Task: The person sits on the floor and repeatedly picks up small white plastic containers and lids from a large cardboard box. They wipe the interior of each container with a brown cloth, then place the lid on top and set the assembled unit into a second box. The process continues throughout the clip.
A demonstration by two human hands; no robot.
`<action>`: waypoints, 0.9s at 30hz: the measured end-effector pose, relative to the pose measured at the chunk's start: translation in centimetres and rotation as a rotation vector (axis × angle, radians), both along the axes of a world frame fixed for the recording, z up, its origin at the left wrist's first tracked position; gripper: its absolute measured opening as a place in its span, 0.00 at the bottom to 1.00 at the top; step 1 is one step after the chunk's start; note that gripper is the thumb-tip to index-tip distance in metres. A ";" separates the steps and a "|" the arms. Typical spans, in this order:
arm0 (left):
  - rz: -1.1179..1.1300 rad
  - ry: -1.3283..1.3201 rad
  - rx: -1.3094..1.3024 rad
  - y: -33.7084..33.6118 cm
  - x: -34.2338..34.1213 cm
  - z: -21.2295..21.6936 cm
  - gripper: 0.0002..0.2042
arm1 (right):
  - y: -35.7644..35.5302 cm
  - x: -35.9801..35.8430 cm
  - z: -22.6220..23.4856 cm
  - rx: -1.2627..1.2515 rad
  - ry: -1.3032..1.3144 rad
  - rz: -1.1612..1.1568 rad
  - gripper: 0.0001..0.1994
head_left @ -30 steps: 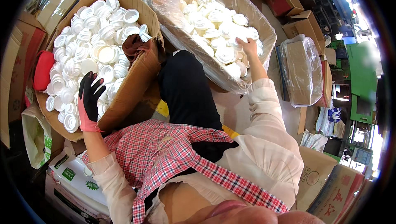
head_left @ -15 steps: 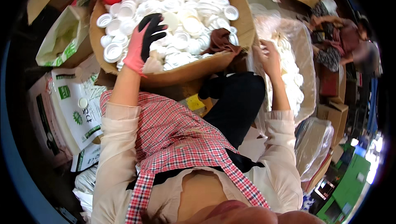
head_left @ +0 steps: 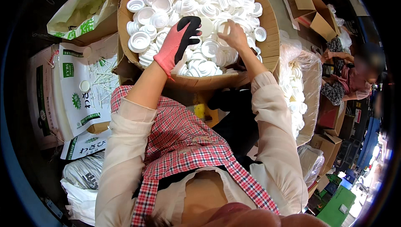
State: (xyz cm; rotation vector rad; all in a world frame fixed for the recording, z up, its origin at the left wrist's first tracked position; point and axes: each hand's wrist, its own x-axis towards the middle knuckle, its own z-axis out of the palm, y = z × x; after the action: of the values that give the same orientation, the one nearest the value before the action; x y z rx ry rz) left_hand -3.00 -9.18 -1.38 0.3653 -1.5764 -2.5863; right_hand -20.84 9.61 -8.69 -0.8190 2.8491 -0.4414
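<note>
Head view: the left hand [head_left: 182,39], in a pink-and-black glove [head_left: 170,48], spreads its fingers over white, round plastic caps [head_left: 209,48] heaped inside a brown cardboard box [head_left: 204,83]. To its right, the bare right hand [head_left: 236,38] reaches over them, thumb and forefinger apart.

red plaid apron [head_left: 188,147] with straps [head_left: 144,197], kinda sheer cream blouse [head_left: 171,200], loose sleeves [head_left: 127,152], black pants [head_left: 236,129], one pink glove [head_left: 170,46] with black fingers [head_left: 192,22]
</note>
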 end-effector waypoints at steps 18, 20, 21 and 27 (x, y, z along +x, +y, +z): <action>-0.434 0.297 0.901 -1.4 -1.0 0.2 0.38 | 0.2 4.8 4.9 -0.662 -0.133 0.141 0.09; -0.501 0.365 0.938 -0.9 -0.8 0.7 0.38 | 0.9 6.7 9.3 -1.111 -0.963 0.083 0.05; -0.342 0.374 0.526 -0.2 -0.4 1.0 0.35 | 1.1 7.8 10.1 -1.166 -1.088 0.086 0.06; 0.026 0.482 -1.184 0.7 0.0 2.3 0.32 | 2.5 8.2 11.4 -1.314 -0.792 0.225 0.24</action>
State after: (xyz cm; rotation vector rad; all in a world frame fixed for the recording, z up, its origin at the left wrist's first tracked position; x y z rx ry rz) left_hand -2.98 -8.52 0.95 -0.3114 -2.3967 -1.1583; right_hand -12.65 12.07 2.70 -0.7681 1.4658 -2.0693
